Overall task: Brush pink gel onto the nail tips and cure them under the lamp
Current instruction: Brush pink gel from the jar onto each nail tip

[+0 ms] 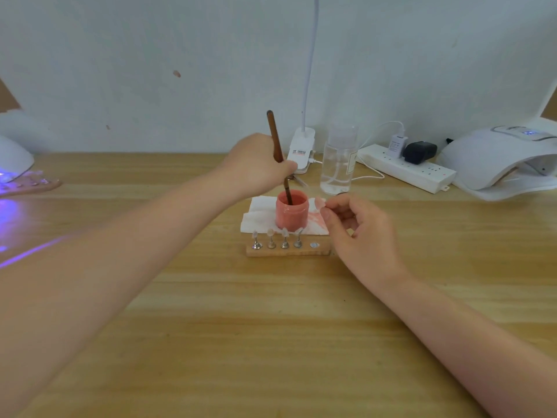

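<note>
wooden table (271, 327), left hand (256, 164) dips brush (275, 137) in jar (291, 211).

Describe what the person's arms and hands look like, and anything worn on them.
Both forearms are bare up to the picture's edge, with no sleeve showing. The left hand and the right hand wear no glove, ring, watch or bracelet that can be seen. The fingernails are too blurred to tell if they are painted.
</note>
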Motion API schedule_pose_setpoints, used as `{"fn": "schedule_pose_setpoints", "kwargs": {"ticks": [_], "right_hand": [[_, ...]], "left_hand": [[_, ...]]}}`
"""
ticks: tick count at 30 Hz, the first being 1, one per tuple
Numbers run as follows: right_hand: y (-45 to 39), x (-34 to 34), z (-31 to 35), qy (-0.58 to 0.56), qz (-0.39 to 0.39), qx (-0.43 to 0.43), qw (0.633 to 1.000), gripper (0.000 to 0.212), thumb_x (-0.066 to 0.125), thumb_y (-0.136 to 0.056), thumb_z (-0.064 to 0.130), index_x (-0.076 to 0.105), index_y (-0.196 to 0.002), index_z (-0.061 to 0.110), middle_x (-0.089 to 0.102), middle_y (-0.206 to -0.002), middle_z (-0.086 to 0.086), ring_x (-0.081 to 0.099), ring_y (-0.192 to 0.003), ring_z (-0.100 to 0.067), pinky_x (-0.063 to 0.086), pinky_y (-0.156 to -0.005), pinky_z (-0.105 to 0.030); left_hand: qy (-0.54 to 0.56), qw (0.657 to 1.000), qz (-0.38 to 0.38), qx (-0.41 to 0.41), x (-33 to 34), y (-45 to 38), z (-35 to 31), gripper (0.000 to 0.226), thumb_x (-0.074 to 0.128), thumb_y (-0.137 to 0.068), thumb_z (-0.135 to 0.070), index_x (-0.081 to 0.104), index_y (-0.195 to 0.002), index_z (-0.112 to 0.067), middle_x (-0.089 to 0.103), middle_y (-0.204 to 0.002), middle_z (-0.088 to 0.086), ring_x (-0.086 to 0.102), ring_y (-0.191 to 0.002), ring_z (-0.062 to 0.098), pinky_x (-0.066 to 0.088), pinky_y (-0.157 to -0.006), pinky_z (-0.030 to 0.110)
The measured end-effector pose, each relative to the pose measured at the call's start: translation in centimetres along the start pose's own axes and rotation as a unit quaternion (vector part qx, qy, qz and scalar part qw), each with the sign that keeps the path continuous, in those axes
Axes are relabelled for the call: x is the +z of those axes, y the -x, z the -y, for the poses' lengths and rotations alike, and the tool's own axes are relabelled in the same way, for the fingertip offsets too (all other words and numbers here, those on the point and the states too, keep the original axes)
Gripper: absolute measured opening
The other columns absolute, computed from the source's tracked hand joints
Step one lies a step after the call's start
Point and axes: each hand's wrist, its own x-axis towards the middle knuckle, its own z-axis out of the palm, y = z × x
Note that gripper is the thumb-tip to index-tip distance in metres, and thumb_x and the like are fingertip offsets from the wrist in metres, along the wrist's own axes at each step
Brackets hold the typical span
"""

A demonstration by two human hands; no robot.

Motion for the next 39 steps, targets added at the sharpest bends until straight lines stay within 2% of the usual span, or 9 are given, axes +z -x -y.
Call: {"fn": "schedule_pose_setpoints", "kwargs": {"ticks": [3, 6, 9, 12, 17, 21, 28, 34, 39], "right_hand": [[0.0, 0.0, 0.0, 0.005, -0.002, -0.005, 1.0, 0.012, 0.065, -0.087, 0.01, 0.064, -0.088, 0.022, 0.064, -0.078, 0.01, 0.057, -0.074, -0.004, 0.042, -0.061, -0.009], [-0.1, 0.1, 0.1, 0.009, -0.002, -0.008, 1.0, 0.017, 0.065, -0.087, 0.01, 0.061, -0.085, 0.027, 0.063, -0.077, 0.012, 0.057, -0.074, -0.004, 0.041, -0.06, -0.008], [0.0, 0.1, 0.1, 0.005, -0.001, -0.006, 1.0, 0.015, 0.065, -0.087, 0.011, 0.061, -0.085, 0.025, 0.063, -0.077, 0.012, 0.057, -0.074, -0.003, 0.039, -0.059, -0.006], [0.0, 0.2, 0.2, -0.007, -0.002, 0.003, 1.0, 0.012, 0.064, -0.087, 0.011, 0.062, -0.087, 0.023, 0.063, -0.077, 0.011, 0.056, -0.072, -0.003, 0.039, -0.058, -0.006], [0.1, 0.2, 0.2, -0.021, -0.004, 0.007, 1.0, 0.014, 0.064, -0.088, 0.011, 0.061, -0.086, 0.024, 0.063, -0.076, 0.009, 0.056, -0.07, -0.005, 0.041, -0.058, -0.008], [0.0, 0.1, 0.2, -0.018, 0.005, -0.003, 1.0, 0.019, 0.064, -0.087, 0.009, 0.059, -0.085, 0.027, 0.062, -0.076, 0.01, 0.057, -0.073, -0.005, 0.043, -0.059, -0.009], [0.0, 0.1, 0.2, -0.013, 0.005, -0.013, 1.0, 0.021, 0.064, -0.087, 0.008, 0.059, -0.084, 0.028, 0.062, -0.076, 0.01, 0.057, -0.073, -0.006, 0.046, -0.061, -0.012], [0.0, 0.1, 0.1, -0.012, 0.004, -0.008, 1.0, 0.016, 0.064, -0.087, 0.008, 0.061, -0.086, 0.024, 0.062, -0.076, 0.009, 0.057, -0.072, -0.006, 0.046, -0.06, -0.012], [0.0, 0.1, 0.2, -0.014, 0.005, -0.006, 1.0, 0.023, 0.064, -0.087, 0.009, 0.058, -0.083, 0.031, 0.062, -0.075, 0.009, 0.057, -0.073, -0.005, 0.044, -0.059, -0.01]], "left_hand": [[-0.003, 1.0, 0.029, 0.004, 0.7, -0.3, 0.0, 0.031, 0.059, -0.09, -0.024, 0.066, -0.079, 0.004, 0.057, -0.058, 0.006, 0.045, -0.039, 0.002, 0.032, -0.037, 0.012], [0.006, 0.999, 0.04, -0.009, 1.3, -0.2, 0.2, 0.031, 0.06, -0.089, -0.021, 0.057, -0.062, -0.006, 0.04, -0.04, -0.007, 0.039, -0.03, -0.002, 0.029, -0.034, 0.01], [0.02, 0.999, 0.039, -0.016, 1.3, -0.1, 0.3, 0.029, 0.061, -0.089, -0.023, 0.061, -0.066, -0.005, 0.05, -0.052, -0.002, 0.045, -0.039, 0.0, 0.028, -0.035, 0.011], [0.068, 0.996, 0.012, -0.052, 0.8, -0.2, 0.6, 0.027, 0.06, -0.088, -0.025, 0.068, -0.069, -0.008, 0.067, -0.068, 0.001, 0.058, -0.061, 0.014, 0.042, -0.053, 0.022], [0.277, 0.941, -0.074, -0.182, -0.1, -0.3, 2.3, 0.014, 0.061, -0.083, -0.016, 0.064, -0.069, -0.012, 0.058, -0.046, -0.01, 0.047, -0.041, 0.004, 0.036, -0.041, 0.016], [0.37, 0.891, -0.066, -0.256, -0.4, 0.3, 3.8, 0.01, 0.061, -0.084, -0.014, 0.062, -0.074, -0.012, 0.055, -0.042, -0.009, 0.044, -0.035, 0.002, 0.034, -0.038, 0.012], [0.401, 0.863, -0.035, -0.306, -0.4, 0.8, 5.3, 0.013, 0.062, -0.086, -0.016, 0.061, -0.074, -0.012, 0.056, -0.043, -0.008, 0.045, -0.034, 0.003, 0.034, -0.037, 0.012], [0.409, 0.854, -0.037, -0.318, -0.8, 1.0, 6.0, 0.014, 0.064, -0.087, -0.016, 0.061, -0.074, -0.013, 0.057, -0.044, -0.007, 0.046, -0.034, 0.003, 0.034, -0.037, 0.012], [0.445, 0.84, -0.051, -0.305, -1.2, 0.9, 5.9, 0.017, 0.06, -0.09, -0.017, 0.06, -0.074, -0.013, 0.057, -0.044, -0.007, 0.046, -0.035, 0.003, 0.034, -0.036, 0.012]]}}
